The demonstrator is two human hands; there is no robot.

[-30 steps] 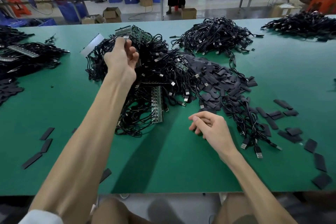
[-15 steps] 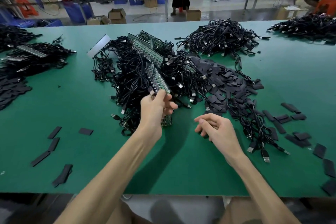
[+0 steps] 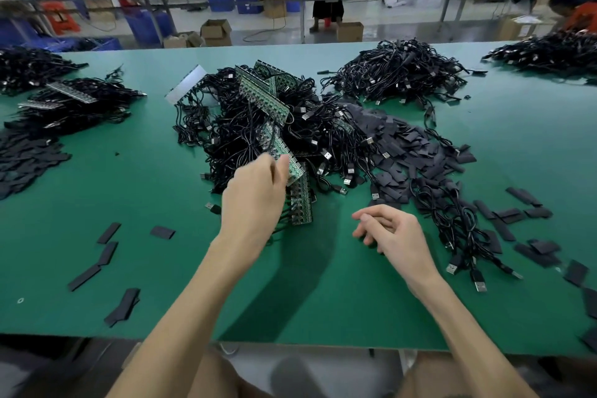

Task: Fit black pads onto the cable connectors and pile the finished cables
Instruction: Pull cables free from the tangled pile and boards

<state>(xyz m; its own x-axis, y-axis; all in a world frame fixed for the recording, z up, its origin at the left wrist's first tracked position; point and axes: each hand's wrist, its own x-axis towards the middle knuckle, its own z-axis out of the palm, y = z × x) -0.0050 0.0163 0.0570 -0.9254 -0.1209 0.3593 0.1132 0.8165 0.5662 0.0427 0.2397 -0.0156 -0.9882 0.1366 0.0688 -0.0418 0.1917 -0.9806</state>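
A big tangle of black cables (image 3: 245,129) with USB plugs lies mid-table, with green circuit-board strips (image 3: 263,94) woven through it. My left hand (image 3: 255,200) is at the heap's near edge and pinches the end of one green strip (image 3: 284,157). Another strip (image 3: 302,200) lies just right of that hand. A heap of flat black pads (image 3: 407,145) spreads to the right of the tangle. My right hand (image 3: 394,233) rests on the green table (image 3: 323,300) with loosely curled fingers and holds nothing.
A separate cable pile (image 3: 397,74) sits at the back, another (image 3: 549,52) far right, and more cables with strips (image 3: 71,100) at the left. Loose pads (image 3: 108,233) lie near left and right (image 3: 517,213). Several plugs (image 3: 478,284) trail near my right wrist.
My left hand came back from the far top of the tangle to its near edge and now holds a green strip there. My right hand has hardly moved.
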